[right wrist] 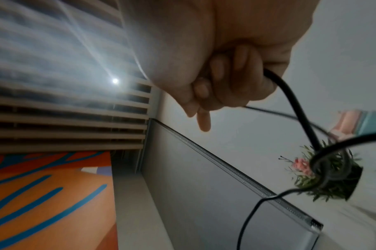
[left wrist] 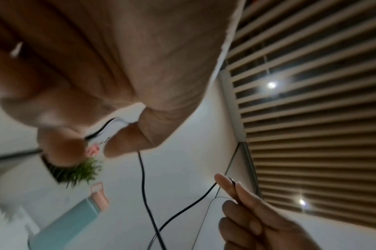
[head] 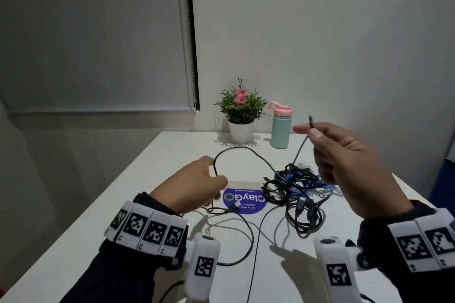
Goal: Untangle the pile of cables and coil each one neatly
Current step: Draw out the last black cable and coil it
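Observation:
A tangled pile of black and blue cables [head: 296, 192] lies on the white table [head: 118, 224], right of centre. One thin black cable [head: 246, 148] arcs out of the pile to my left hand [head: 216, 178], which pinches it just above the table. My right hand [head: 310, 130] is raised over the pile and pinches the same cable near its plug end [head: 310, 119]. In the left wrist view my left hand [left wrist: 99, 138] pinches the cable [left wrist: 142, 177]. In the right wrist view my right hand [right wrist: 236, 81] curls round the cable [right wrist: 294, 104].
A potted plant [head: 240, 110] and a teal bottle with a pink lid [head: 280, 128] stand at the table's far edge against the wall. A round blue sticker [head: 246, 201] lies mid-table. Loose black cable trails [head: 251, 241] towards the near edge.

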`<act>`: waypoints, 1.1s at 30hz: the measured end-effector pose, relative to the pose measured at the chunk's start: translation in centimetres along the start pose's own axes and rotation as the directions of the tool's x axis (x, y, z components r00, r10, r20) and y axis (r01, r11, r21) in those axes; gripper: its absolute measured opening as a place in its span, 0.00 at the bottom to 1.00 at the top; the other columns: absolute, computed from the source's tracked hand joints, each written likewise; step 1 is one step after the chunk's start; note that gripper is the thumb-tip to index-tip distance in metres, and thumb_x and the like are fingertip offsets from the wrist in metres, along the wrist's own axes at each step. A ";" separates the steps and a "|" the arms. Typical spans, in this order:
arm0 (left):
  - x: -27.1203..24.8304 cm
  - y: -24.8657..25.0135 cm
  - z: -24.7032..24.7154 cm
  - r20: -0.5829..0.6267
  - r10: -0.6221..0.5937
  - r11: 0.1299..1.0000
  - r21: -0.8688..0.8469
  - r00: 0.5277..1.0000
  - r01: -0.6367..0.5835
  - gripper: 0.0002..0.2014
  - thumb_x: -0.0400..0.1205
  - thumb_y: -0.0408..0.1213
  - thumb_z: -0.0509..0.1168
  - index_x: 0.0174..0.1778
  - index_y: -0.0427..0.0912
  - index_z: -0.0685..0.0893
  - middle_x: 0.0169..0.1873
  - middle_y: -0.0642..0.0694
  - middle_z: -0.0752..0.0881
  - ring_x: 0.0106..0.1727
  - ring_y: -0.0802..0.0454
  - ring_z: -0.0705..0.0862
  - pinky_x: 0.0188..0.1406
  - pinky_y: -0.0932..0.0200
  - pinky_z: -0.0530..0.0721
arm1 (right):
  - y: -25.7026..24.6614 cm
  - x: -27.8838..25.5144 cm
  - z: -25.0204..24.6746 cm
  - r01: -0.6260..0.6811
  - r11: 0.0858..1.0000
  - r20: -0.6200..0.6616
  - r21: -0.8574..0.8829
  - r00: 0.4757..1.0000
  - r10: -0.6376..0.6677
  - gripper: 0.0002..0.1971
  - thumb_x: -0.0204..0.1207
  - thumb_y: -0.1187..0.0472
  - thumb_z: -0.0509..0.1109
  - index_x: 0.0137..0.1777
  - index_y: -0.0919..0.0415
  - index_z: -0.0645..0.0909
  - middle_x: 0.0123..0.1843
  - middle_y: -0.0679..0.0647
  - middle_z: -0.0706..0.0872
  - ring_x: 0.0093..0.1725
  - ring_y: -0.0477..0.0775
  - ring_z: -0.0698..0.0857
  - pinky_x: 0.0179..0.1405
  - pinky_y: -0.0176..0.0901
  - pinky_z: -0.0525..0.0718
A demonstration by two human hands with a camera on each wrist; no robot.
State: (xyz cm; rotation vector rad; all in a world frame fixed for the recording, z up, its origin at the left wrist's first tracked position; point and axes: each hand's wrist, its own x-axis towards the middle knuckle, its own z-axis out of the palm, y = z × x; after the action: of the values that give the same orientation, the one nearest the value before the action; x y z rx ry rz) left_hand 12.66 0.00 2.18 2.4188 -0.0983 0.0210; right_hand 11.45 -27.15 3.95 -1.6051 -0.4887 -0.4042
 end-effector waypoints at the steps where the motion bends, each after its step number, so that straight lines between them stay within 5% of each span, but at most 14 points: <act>1: -0.1 0.1 -0.3 -0.135 0.036 0.998 0.050 0.990 -0.030 0.28 0.79 0.44 0.64 0.77 0.49 0.70 0.41 0.54 0.89 0.35 0.59 0.85 0.37 0.59 0.79 | -0.2 -0.2 0.1 0.026 0.997 0.022 -0.070 0.999 -0.025 0.12 0.87 0.54 0.61 0.59 0.50 0.87 0.21 0.40 0.67 0.21 0.40 0.62 0.22 0.33 0.60; 4: -0.7 1.2 -0.7 -0.411 0.287 0.934 -0.083 0.865 -0.348 0.27 0.81 0.42 0.69 0.78 0.57 0.74 0.59 0.60 0.83 0.58 0.66 0.82 0.59 0.57 0.81 | -0.8 -0.8 0.8 0.060 0.990 0.155 -0.124 0.987 -0.040 0.13 0.85 0.54 0.62 0.55 0.54 0.88 0.23 0.39 0.74 0.22 0.38 0.72 0.24 0.25 0.67; 6: -1.4 2.2 0.0 -0.286 0.441 0.838 -0.208 0.851 -0.505 0.26 0.80 0.52 0.70 0.76 0.66 0.75 0.68 0.67 0.80 0.69 0.70 0.77 0.66 0.62 0.77 | -1.2 -1.3 1.5 0.007 1.000 0.317 0.000 0.949 -0.007 0.13 0.82 0.52 0.64 0.53 0.56 0.89 0.25 0.43 0.63 0.24 0.44 0.61 0.24 0.33 0.62; 8: -2.1 3.0 1.2 -0.047 0.513 0.810 -0.304 0.857 -0.502 0.24 0.79 0.58 0.69 0.73 0.66 0.79 0.68 0.69 0.82 0.72 0.71 0.77 0.68 0.61 0.75 | -1.4 -1.6 2.1 -0.002 0.992 0.384 0.123 0.922 -0.046 0.15 0.80 0.51 0.66 0.53 0.60 0.89 0.27 0.46 0.59 0.26 0.49 0.57 0.24 0.37 0.58; 11: -2.6 3.7 2.2 0.078 0.522 0.766 -0.481 0.849 -0.427 0.10 0.83 0.51 0.66 0.46 0.51 0.89 0.41 0.53 0.90 0.46 0.53 0.89 0.56 0.48 0.83 | -1.5 -1.2 1.8 0.125 0.985 0.231 0.117 0.961 -0.150 0.17 0.80 0.46 0.66 0.54 0.58 0.89 0.26 0.46 0.59 0.27 0.52 0.56 0.26 0.45 0.55; 13: -2.7 3.7 2.0 0.055 0.459 0.732 -0.589 0.887 -0.343 0.17 0.84 0.50 0.63 0.29 0.50 0.80 0.23 0.50 0.75 0.25 0.50 0.77 0.39 0.50 0.82 | -1.1 -0.5 0.6 0.214 0.975 0.000 0.054 0.977 -0.214 0.18 0.81 0.43 0.65 0.53 0.56 0.88 0.25 0.40 0.65 0.25 0.51 0.58 0.25 0.44 0.58; 15: -2.8 3.5 1.2 0.101 0.403 0.681 -0.698 0.910 -0.224 0.22 0.82 0.50 0.64 0.23 0.50 0.70 0.20 0.53 0.63 0.21 0.53 0.63 0.26 0.58 0.76 | -0.5 0.2 -0.5 0.258 0.966 -0.233 -0.006 0.939 -0.252 0.14 0.82 0.46 0.66 0.53 0.55 0.87 0.23 0.39 0.70 0.23 0.48 0.62 0.24 0.41 0.62; 17: -3.1 3.0 0.6 0.214 0.459 0.644 -0.749 0.862 -0.157 0.23 0.81 0.51 0.66 0.22 0.49 0.67 0.19 0.52 0.60 0.20 0.53 0.59 0.22 0.61 0.71 | 0.4 0.6 -1.0 0.297 0.955 -0.375 -0.018 0.883 -0.282 0.08 0.82 0.51 0.67 0.52 0.51 0.85 0.25 0.39 0.75 0.22 0.46 0.66 0.23 0.40 0.67; 20: -3.8 2.9 -0.3 0.277 0.625 0.469 -0.881 0.729 -0.067 0.23 0.83 0.49 0.68 0.23 0.47 0.73 0.17 0.51 0.60 0.17 0.56 0.58 0.21 0.65 0.70 | 1.6 1.0 -1.2 0.282 0.952 -0.492 -0.116 0.816 -0.302 0.05 0.82 0.51 0.67 0.50 0.47 0.84 0.33 0.42 0.81 0.29 0.46 0.76 0.33 0.46 0.76; 22: -4.0 3.0 -1.1 0.244 0.718 0.316 -0.949 0.652 0.008 0.22 0.85 0.47 0.66 0.25 0.45 0.77 0.18 0.51 0.60 0.17 0.56 0.57 0.20 0.66 0.66 | 2.4 1.0 -1.4 0.228 0.936 -0.501 -0.269 0.797 -0.338 0.05 0.83 0.51 0.67 0.47 0.45 0.83 0.37 0.45 0.85 0.36 0.42 0.80 0.41 0.38 0.78; 25: -4.1 3.1 -2.3 0.109 0.799 0.088 -0.994 0.591 0.064 0.20 0.89 0.45 0.61 0.36 0.36 0.83 0.20 0.50 0.63 0.19 0.55 0.56 0.22 0.63 0.72 | 3.1 0.9 -1.2 0.136 0.829 -0.375 -0.542 0.844 -0.383 0.05 0.83 0.51 0.67 0.46 0.46 0.82 0.34 0.46 0.85 0.32 0.42 0.79 0.31 0.30 0.75; 29: -3.7 3.5 -3.0 -0.084 0.784 -0.127 -0.991 0.615 0.027 0.21 0.90 0.44 0.56 0.67 0.31 0.82 0.27 0.49 0.70 0.23 0.59 0.62 0.25 0.65 0.74 | 3.5 0.6 -0.2 0.039 0.651 -0.124 -0.758 0.972 -0.202 0.07 0.83 0.52 0.68 0.48 0.49 0.86 0.35 0.46 0.86 0.36 0.43 0.81 0.34 0.38 0.76; 33: -3.1 3.1 -3.3 -0.198 0.650 -0.181 -0.978 0.734 -0.104 0.23 0.90 0.50 0.53 0.60 0.38 0.87 0.22 0.53 0.66 0.19 0.59 0.59 0.20 0.70 0.69 | 3.8 0.5 -0.6 -0.100 0.533 -0.110 -0.840 0.994 0.013 0.09 0.84 0.50 0.64 0.49 0.48 0.86 0.40 0.48 0.88 0.43 0.54 0.83 0.44 0.49 0.82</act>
State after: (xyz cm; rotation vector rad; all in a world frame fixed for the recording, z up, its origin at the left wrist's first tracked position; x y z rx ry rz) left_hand 9.41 0.09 6.57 0.6538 -0.8092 -0.1976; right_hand 13.89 -27.91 1.05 -2.5410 -0.1373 -0.7386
